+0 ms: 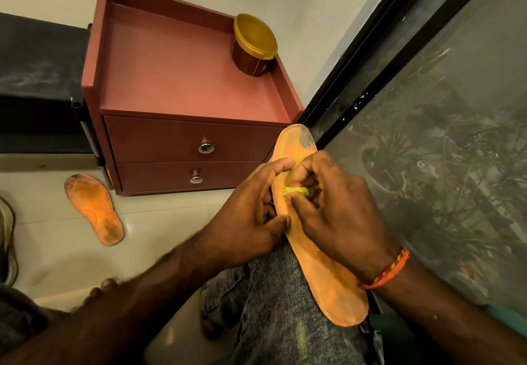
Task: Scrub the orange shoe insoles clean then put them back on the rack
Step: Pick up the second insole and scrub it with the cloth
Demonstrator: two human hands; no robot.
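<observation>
Orange insole [319, 273] at lower right of frame, laid along knee, gripped at edge by left hand [245, 216]. Yellow scrubber [296, 191] pinched onto it by right hand [336, 210]. Second insole [94, 210] on floor, left.

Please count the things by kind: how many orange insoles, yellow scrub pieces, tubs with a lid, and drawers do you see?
Orange insoles: 2, one in the hands, one on the floor
Yellow scrub piece: 1
Tub with lid: 1
Drawers: 2, upper, lower
Total: 6
</observation>
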